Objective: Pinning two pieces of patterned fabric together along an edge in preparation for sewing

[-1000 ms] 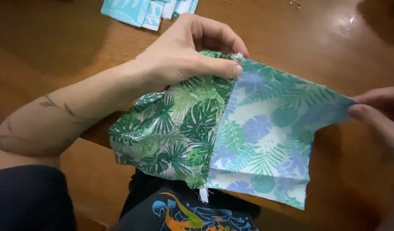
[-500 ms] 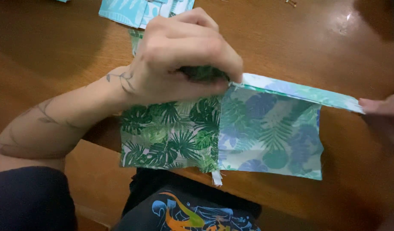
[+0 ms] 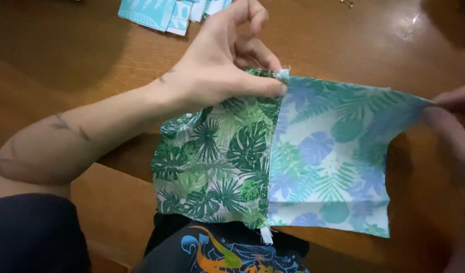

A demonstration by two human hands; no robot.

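A joined piece of cloth hangs between my hands above the wooden table [image 3: 343,40]. Its left half is a dark green leaf-print patch [image 3: 217,162]; its right half is a pale blue and green leaf-print patch [image 3: 328,162]. The two meet along a vertical seam. My left hand [image 3: 222,65] pinches the top of that seam between thumb and fingers. My right hand [image 3: 454,121], partly cut off at the right edge and blurred, grips the upper right corner of the pale patch. The cloth is stretched flat between them.
Several light blue printed fabric pieces [image 3: 166,10] lie on the table at the top. The table's front edge runs under the cloth. Below it shows my dark clothing with a colourful print [image 3: 217,253].
The cloth, folded down along its top edge half a second ago, is now spread open and flat. My left hand has shifted from covering the seam top to pinching it.
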